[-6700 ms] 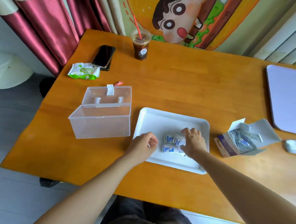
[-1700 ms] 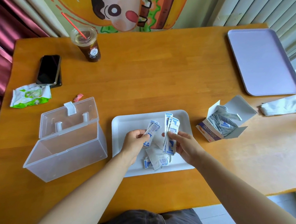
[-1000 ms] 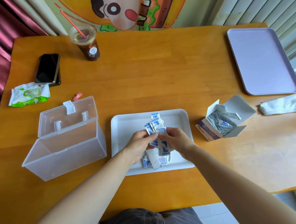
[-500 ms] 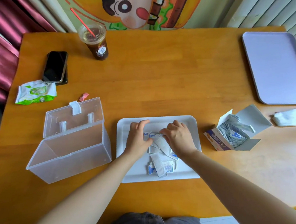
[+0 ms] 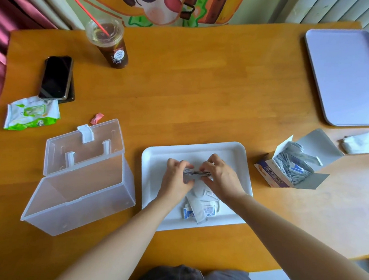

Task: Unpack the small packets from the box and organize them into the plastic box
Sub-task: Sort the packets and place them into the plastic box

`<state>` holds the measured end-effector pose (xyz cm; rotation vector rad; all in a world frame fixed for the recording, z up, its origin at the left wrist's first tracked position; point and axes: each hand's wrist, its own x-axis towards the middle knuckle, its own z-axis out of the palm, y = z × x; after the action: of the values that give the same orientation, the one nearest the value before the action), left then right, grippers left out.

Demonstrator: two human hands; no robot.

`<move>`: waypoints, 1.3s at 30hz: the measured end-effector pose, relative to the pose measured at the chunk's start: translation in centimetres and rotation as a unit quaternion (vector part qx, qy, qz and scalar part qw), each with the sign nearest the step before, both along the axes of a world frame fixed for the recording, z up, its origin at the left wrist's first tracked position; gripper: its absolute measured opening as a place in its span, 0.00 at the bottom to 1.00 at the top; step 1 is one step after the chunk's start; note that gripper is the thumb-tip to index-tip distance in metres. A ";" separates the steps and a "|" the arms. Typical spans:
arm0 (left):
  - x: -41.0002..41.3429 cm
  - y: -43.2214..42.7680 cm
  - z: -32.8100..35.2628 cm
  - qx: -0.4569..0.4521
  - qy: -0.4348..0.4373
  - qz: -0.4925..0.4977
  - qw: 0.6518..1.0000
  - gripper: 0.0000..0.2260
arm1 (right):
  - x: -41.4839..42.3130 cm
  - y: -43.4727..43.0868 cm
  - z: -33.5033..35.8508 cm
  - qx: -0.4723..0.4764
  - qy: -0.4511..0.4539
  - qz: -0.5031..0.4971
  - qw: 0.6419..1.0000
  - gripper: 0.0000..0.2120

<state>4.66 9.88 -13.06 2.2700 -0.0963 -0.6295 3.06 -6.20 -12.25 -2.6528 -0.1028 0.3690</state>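
Note:
Over the white tray (image 5: 156,159), my left hand (image 5: 176,178) and my right hand (image 5: 222,177) grip the two ends of one squared-up stack of small packets (image 5: 196,172), seen edge-on. A few loose blue-and-white packets (image 5: 200,210) lie on the tray below my wrists. The clear plastic box (image 5: 77,189) stands left of the tray with its lid swung back, and nothing shows inside it. The opened cardboard box (image 5: 286,171), right of the tray, holds several more packets.
A lilac tray (image 5: 345,79) lies at the far right with a white tissue (image 5: 362,142) in front of it. A lidded iced drink with a red straw (image 5: 108,45), a phone (image 5: 55,77), a green wipes pack (image 5: 31,113) and a red wrapper (image 5: 97,118) sit at the left.
The packets I held fanned out have been brought together and squared into one flat stack between both hands, low over the tray. The camera has tilted further down.

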 end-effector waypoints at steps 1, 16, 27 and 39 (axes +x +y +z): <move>0.0 -0.2 0.1 -0.001 -0.002 -0.003 1.000 0.17 | 0.2 0.4 0.0 0.006 0.000 0.006 1.000 0.08; 0.0 -0.4 0.1 -0.023 -0.037 0.005 0.999 0.14 | 0.3 -0.9 -0.2 0.137 0.031 -0.084 0.987 0.13; 0.2 0.2 -0.5 0.001 -0.053 0.029 0.998 0.06 | 0.5 -0.7 -0.8 0.152 0.013 -0.096 0.984 0.04; 0.1 1.0 4.9 -0.046 -0.046 0.058 0.996 0.07 | 1.0 1.0 3.9 0.184 0.078 -0.031 0.979 0.08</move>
<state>4.72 10.92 -8.16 2.1975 -0.0365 -0.4516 4.07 -5.20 -8.38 -2.2494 -0.0344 0.4852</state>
